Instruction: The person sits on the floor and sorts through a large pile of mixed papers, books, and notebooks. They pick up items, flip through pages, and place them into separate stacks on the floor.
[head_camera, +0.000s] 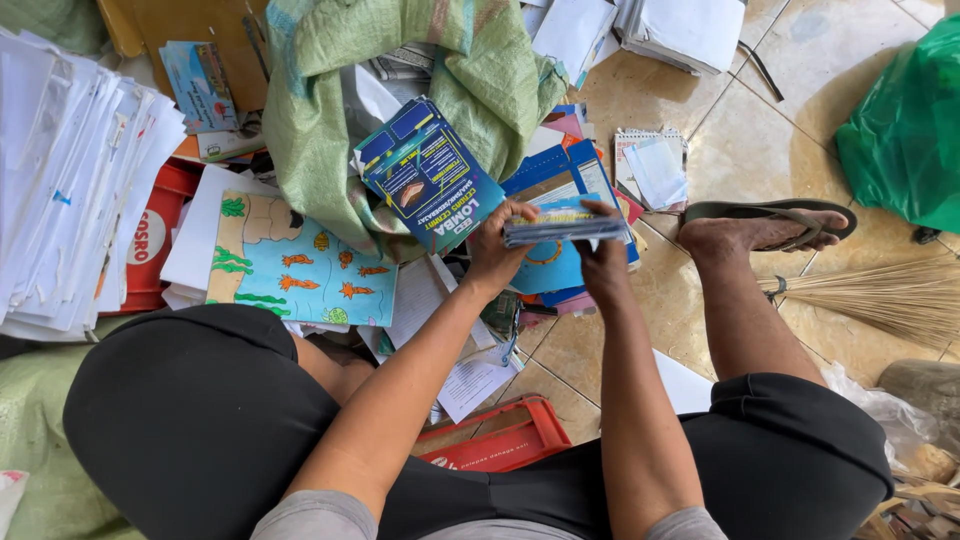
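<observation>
Both hands meet over a slim stack of booklets (566, 222): the left hand (492, 252) pinches its near-left corner, thumb on top, while the right hand (603, 262) clamps its right part, fingers curled over the upper edge. The stack is held level above a heap of blue folders (552, 172) on the floor, between the seated person's knees.

Just left of the hands a blue booklet (428, 174) with yellow print and a small picture leans, tilted, against a green woven sack (330, 120). The sack lies slumped and open at the top, with papers and a notebook showing in its mouth.

Left of the sack, a child's drawing (300, 262) of orange fish and green weed on blue lies flat on white sheets. Beyond it a thick, fanned pile of white papers (70, 180) sits on a red crate (150, 245). A second red crate (500, 440) shows between the person's legs.

The floor (760, 140) is glossy tan tile. The right foot, in a dark sandal (775, 215), rests on it beside a spiral notepad (652, 165). A straw broom (880, 295) lies at right, a green plastic bag (905, 130) in the far corner, and more white paper stacks (685, 30) at the top edge.
</observation>
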